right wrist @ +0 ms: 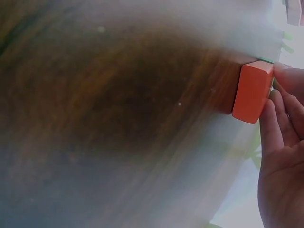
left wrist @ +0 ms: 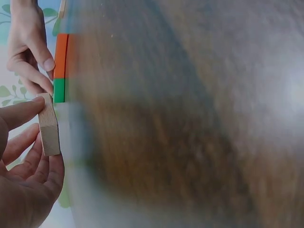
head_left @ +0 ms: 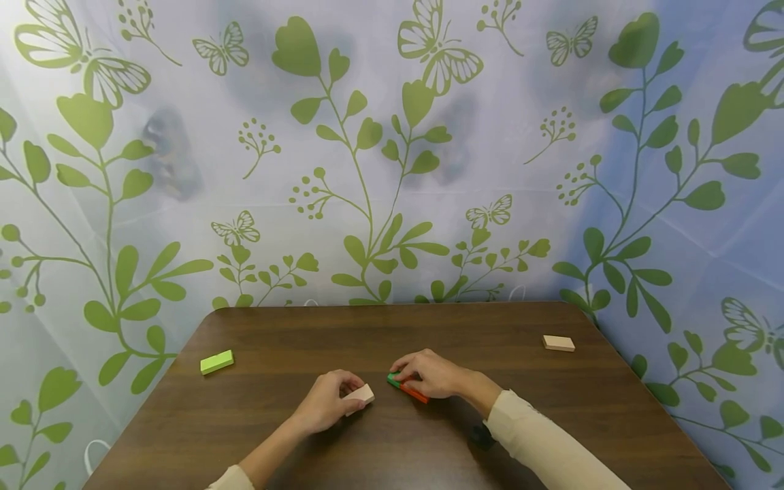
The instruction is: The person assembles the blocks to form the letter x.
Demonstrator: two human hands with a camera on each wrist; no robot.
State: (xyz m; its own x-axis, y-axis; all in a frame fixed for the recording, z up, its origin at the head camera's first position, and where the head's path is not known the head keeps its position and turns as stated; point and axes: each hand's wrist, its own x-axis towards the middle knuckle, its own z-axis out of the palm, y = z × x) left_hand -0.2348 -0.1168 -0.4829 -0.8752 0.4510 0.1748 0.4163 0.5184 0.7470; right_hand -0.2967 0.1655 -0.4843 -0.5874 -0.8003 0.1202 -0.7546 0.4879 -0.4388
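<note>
In the head view, my left hand (head_left: 327, 403) pinches a pale wooden block (head_left: 363, 395) between thumb and fingers, close over the table; the left wrist view shows the block's (left wrist: 49, 127) bare grain and small end face. Just to the right, a green block (head_left: 393, 379) and an orange block (head_left: 418, 393) lie end to end in one line on the table. My right hand (head_left: 431, 374) reaches over them from above, thumb and fingertips holding them near where they join. The right wrist view shows the orange block's (right wrist: 251, 92) end, with the green one mostly hidden behind.
A lime green block (head_left: 217, 362) lies on the left side of the brown wooden table (head_left: 294, 340). Another pale wooden block (head_left: 559, 343) lies at the right, near the table's edge. Beneath the right forearm is a small dark shape (head_left: 482, 437). A leaf-patterned curtain (head_left: 380, 170) hangs behind.
</note>
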